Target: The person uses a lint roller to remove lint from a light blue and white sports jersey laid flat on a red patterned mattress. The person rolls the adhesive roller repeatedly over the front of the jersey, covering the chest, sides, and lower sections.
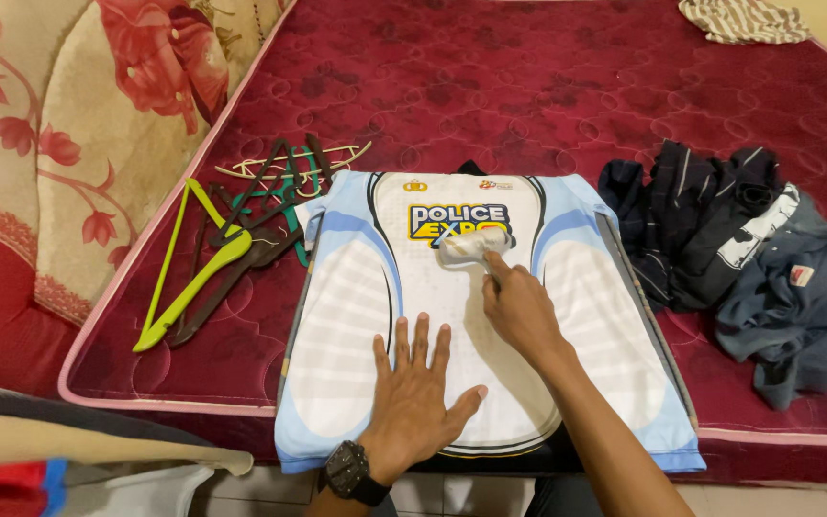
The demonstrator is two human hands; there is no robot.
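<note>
A white and light-blue sports jersey [356, 316] lies flat, front up, on a dark board at the near edge of a red mattress [528, 86]. My left hand [415, 394], with a black watch on the wrist, presses flat on the jersey's lower middle, fingers spread. My right hand [519, 306] grips the handle of a small whitish roller-like tool [471, 245], whose head rests on the printed chest patch. The tool's exact kind is unclear.
Several hangers, among them a lime-green one [193, 273], lie in a pile left of the jersey. A heap of dark clothes [729, 239] sits at the right. A striped cloth [744, 19] lies at the far corner. A floral cushion [78, 144] borders the left.
</note>
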